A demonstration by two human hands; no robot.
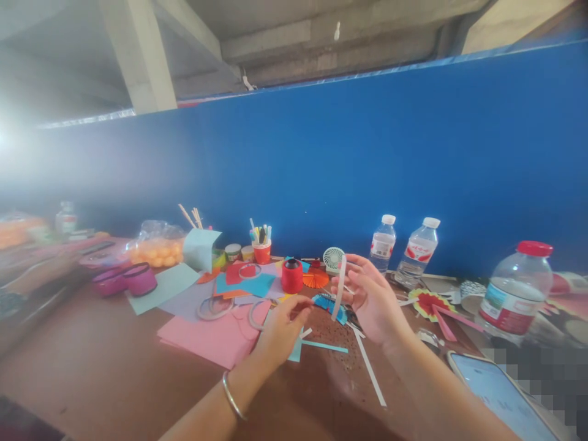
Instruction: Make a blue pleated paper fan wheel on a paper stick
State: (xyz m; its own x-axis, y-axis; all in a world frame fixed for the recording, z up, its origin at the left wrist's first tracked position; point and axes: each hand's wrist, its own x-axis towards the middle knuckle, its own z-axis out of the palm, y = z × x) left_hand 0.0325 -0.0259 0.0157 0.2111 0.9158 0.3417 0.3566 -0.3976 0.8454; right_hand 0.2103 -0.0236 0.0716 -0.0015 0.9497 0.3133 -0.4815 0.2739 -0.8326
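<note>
evidently, the right hand (373, 301) is holding a white ring (340, 288), likely light, stiff, best taken by the rim; to its left, apart, the left hand (283, 326) is hovering, its pinch unclear.

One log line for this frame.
right hand: holding white band | left hand: pinched, contents unclear | red spool: upright

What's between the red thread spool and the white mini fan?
In the head view, orange pleated paper lies between the thread spool and the mini fan.
</note>
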